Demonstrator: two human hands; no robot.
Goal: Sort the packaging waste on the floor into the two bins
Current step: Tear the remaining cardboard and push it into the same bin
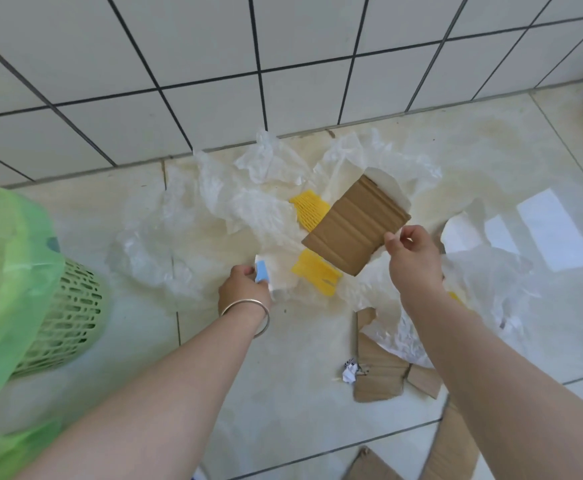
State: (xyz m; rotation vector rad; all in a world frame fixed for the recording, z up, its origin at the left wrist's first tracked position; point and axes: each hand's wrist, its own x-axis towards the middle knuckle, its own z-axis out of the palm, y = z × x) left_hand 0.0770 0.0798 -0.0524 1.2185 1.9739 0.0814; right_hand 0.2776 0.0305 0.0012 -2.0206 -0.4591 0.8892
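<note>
- Two hands were busy at once: the right hand (409, 252) pinched a torn piece of corrugated cardboard (354, 230) by its edge and held it lifted above the floor, while the left hand (245, 289) was closed on a small blue and white wrapper (261, 271) at the edge of the clear plastic film (220, 202).
- Only one bin was visible, the green lattice basket (65, 317) with a green bag liner (2, 271), at the far left; the second bin was out of the view, so I cannot tell where it stood.
- Much waste lay on the floor: crumpled film along the wall, two yellow foam nets (312, 273) partly under the cardboard, white paper (463, 233) on the right, and more cardboard scraps (380, 372) near the right forearm.
- In my judgement, the step in hand was to carry each piece to its proper bin. To do it well, the cardboard should be kept level and pinched firmly, because a thin edge grip can let it swing.
- The left hand should lift its wrapper straight up first, so the film beside it does not drag along.
- Cardboard and plastic probably belonged to different bins, so the two hands should not drop them together.
</note>
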